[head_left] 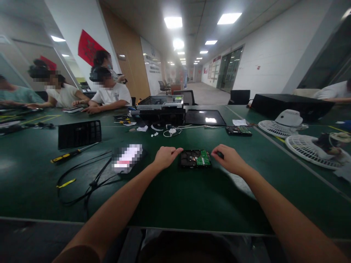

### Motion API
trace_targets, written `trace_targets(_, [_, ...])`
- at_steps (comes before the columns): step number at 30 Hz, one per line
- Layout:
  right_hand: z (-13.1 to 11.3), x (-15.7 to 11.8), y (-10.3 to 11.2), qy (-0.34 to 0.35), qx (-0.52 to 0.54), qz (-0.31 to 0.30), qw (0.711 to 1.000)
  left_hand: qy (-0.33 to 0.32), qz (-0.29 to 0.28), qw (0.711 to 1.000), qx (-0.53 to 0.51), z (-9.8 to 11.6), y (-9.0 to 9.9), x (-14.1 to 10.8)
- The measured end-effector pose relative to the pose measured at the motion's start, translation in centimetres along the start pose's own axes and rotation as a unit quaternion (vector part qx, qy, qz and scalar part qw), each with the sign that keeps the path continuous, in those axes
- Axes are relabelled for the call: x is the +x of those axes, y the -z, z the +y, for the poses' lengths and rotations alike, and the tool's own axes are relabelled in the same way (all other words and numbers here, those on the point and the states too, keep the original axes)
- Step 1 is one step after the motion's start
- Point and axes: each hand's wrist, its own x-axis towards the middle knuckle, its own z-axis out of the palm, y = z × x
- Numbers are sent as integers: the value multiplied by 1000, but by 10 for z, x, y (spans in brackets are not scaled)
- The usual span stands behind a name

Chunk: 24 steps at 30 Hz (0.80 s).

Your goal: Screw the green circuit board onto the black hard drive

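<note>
A hard drive (189,158), with a green circuit board on its upturned side, lies flat on the green table in front of me. My left hand (164,157) is at its left edge, fingers curled and the thumb reaching to the drive's upper left corner. To the right of the drive, my right hand (229,158) is closed, its fingertips near the drive's right edge. A small dark piece (219,155) shows between the thumb and fingers; its kind is unclear. The undersides of both hands are hidden.
A blurred-out phone-like device (127,157), black cables (93,184) and a yellow-black screwdriver (65,156) lie left. Farther back are an open metal chassis (160,103), a flat dark panel (205,117) and another hard drive (238,130). White fans (281,126) stand right. Several people sit around.
</note>
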Motion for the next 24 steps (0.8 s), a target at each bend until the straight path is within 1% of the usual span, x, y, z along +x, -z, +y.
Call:
trace_targets(2, [-14, 1, -2, 25, 11, -35, 999, 4, -3, 1000, 9, 2, 0, -1])
trace_targets(4, [-21, 1, -3, 39, 17, -66, 997, 18, -1, 1000, 4, 2, -1, -1])
trace_targets(6, [-22, 1, -4, 43, 21, -82, 995, 28, 9, 1000, -9, 0, -1, -2])
trace_targets(10, [-19, 0, -8, 46, 20, -95, 994, 42, 29, 997, -57, -10, -3, -1])
trace_targets(14, [-20, 2, -11, 51, 18, -97, 994, 43, 25, 995, -83, -19, -8, 0])
trace_targets(17, [-23, 3, -11, 59, 23, -90, 994, 35, 18, 994, -100, -21, -12, -1])
trace_targets(21, [-23, 1, -9, 76, 48, -71, 993, 12, 9, 992, -125, -20, -14, -2])
trace_targets(24, [-20, 1, -9, 67, 63, -41, 995, 6, 9, 992, -129, -20, -13, -2])
